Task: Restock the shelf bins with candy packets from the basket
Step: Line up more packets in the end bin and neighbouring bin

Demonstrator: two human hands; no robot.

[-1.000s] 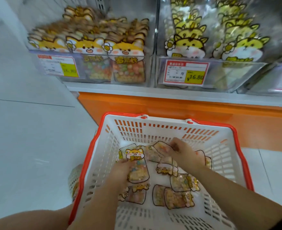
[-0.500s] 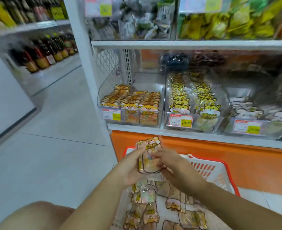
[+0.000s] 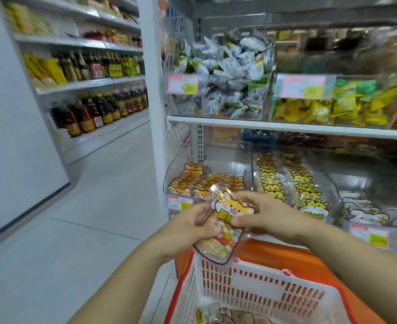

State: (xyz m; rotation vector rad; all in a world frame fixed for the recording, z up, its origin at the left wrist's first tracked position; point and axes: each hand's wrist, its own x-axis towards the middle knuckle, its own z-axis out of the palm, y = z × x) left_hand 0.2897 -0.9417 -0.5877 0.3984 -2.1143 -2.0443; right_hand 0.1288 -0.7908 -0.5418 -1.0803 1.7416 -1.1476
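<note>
Cat-faced candy packet (image 3: 225, 220), near upright, above red-rimmed white basket (image 3: 258, 293).

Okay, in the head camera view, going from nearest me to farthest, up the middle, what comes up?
White basket with a red rim → candy packet gripped by left hand and right hand → lower shelf bin of orange packets → upper shelf bin of grey-white wrapped sweets.

Upper shelf (image 3: 286, 128) carries clear bins (image 3: 266, 94): white-wrapped snacks (image 3: 228, 73), yellow packets (image 3: 321, 111). Lower bins (image 3: 230, 168) hold candy packets (image 3: 204, 183).
</note>
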